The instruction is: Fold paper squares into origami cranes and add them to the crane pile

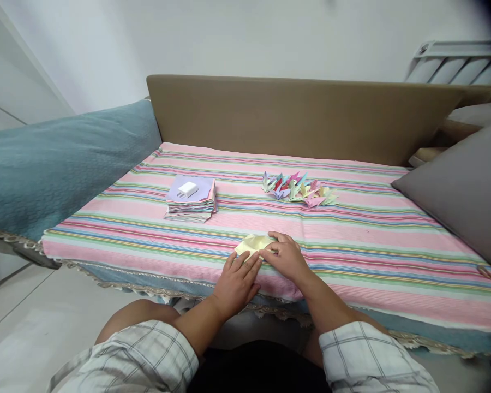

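Note:
A pale yellow sheet of origami paper (251,242), partly folded, lies on the striped cloth near its front edge. My left hand (236,281) rests flat with fingers stretched out, its fingertips on the paper's near left edge. At the paper's right side, my right hand (285,255) has thumb and fingers closed on it, hiding that end. Beyond, to the right, sits a cluster of folded paper cranes (297,189) in several colours. To the left stands a stack of coloured square paper (191,204), with a white charger plug (187,189) on top.
The striped cloth (364,234) covers the seat, backed by a brown backrest (278,117). A grey cushion (462,191) leans at the right, and a blue-covered armrest (73,164) bounds the left. Behind, at the far right, a white radiator (458,63) stands by the wall.

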`<state>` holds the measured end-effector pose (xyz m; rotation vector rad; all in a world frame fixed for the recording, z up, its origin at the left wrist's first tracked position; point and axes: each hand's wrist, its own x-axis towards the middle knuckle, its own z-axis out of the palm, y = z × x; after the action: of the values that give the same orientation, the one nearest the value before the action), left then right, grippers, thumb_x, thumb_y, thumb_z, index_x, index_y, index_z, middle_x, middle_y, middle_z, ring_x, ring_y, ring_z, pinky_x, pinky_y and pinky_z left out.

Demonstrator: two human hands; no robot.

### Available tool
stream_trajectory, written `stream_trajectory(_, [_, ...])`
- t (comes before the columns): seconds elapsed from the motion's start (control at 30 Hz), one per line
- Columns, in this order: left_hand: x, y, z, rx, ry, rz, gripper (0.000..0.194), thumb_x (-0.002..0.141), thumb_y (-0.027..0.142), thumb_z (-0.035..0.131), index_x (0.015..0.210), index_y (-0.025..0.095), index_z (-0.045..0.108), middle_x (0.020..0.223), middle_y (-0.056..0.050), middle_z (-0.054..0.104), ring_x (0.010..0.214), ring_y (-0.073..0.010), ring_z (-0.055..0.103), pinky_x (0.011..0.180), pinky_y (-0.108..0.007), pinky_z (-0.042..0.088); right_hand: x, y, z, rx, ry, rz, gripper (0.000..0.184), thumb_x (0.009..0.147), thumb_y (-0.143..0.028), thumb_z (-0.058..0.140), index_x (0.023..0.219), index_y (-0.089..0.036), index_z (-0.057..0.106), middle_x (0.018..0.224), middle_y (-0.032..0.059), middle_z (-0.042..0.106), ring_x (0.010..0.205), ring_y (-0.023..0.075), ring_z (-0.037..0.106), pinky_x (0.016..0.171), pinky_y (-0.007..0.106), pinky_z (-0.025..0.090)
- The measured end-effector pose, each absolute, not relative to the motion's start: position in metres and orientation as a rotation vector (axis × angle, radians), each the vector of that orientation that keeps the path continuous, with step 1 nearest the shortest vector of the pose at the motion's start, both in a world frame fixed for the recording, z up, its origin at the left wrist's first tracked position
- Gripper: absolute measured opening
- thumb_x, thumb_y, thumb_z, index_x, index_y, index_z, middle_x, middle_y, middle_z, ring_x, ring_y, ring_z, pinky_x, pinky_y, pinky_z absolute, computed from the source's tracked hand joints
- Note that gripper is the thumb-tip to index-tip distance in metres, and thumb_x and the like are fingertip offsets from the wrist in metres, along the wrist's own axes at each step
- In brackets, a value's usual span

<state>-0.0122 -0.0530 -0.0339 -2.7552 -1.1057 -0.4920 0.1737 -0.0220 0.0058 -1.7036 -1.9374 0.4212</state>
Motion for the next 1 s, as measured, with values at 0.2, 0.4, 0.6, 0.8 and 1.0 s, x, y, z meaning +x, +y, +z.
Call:
stream_trajectory(0.2, [-0.013,-0.052,-0.035,-2.747,-1.095,-0.544,0.057,0.083,0.033,0.05,0.137,0.017,0.036,0.14,-0.01,0.042,0.129,-0.0276,0.034,0.108,-0.049,0.021,0.17,-0.02,0.004,-1.739,-1.884,0.409,0.019,0.075,-0.039,0.059,0.068,-0.027,0.072,0.122,0.0037,0.057,0.114,0.0258,0.048,0.096,0.046,0.033])
stream_trajectory(0.4, [-0.013,-0.052,-0.034,-2.751,-1.114,-0.578,0.06,0.082,0.035,0.052,0.136,0.014,0.036,0.141,-0.011,0.04,0.129,-0.0273,0.034,0.108,-0.048,0.022,0.168,-0.021,0.003,-1.779,-1.863,0.399,0.012,0.07,-0.035,0.062,0.067,-0.027,0.071,0.122,0.0023,0.057,0.114,0.0257,0.047,0.096,0.046,0.032])
stream_trajectory(0.6, [-0.013,-0.052,-0.035,-2.745,-1.121,-0.572,0.061,0.082,0.034,0.051,0.137,0.015,0.035,0.14,-0.012,0.041,0.129,-0.0277,0.034,0.107,-0.048,0.022,0.168,-0.022,0.003,-1.761,-1.902,0.377,0.013,0.07,-0.035,0.062,0.068,-0.026,0.07,0.122,0.0031,0.056,0.114,0.0258,0.047,0.095,0.046,0.032])
stream_trajectory(0.8, [-0.012,-0.053,-0.035,-2.743,-1.131,-0.563,0.06,0.082,0.035,0.05,0.136,0.016,0.037,0.14,-0.011,0.042,0.128,-0.028,0.035,0.107,-0.049,0.022,0.168,-0.023,0.002,-1.747,-1.913,0.349,0.01,0.068,-0.034,0.064,0.07,-0.025,0.068,0.122,0.0044,0.056,0.113,0.0262,0.047,0.095,0.046,0.033])
stream_trajectory(1.0, [-0.011,-0.053,-0.036,-2.735,-1.13,-0.571,0.056,0.083,0.038,0.049,0.134,0.015,0.04,0.14,-0.009,0.042,0.128,-0.0281,0.035,0.108,-0.048,0.02,0.185,-0.027,0.007,-1.619,-1.928,0.495,0.013,0.073,-0.034,0.061,0.07,-0.022,0.067,0.125,0.0082,0.052,0.114,0.0238,0.047,0.098,0.041,0.035])
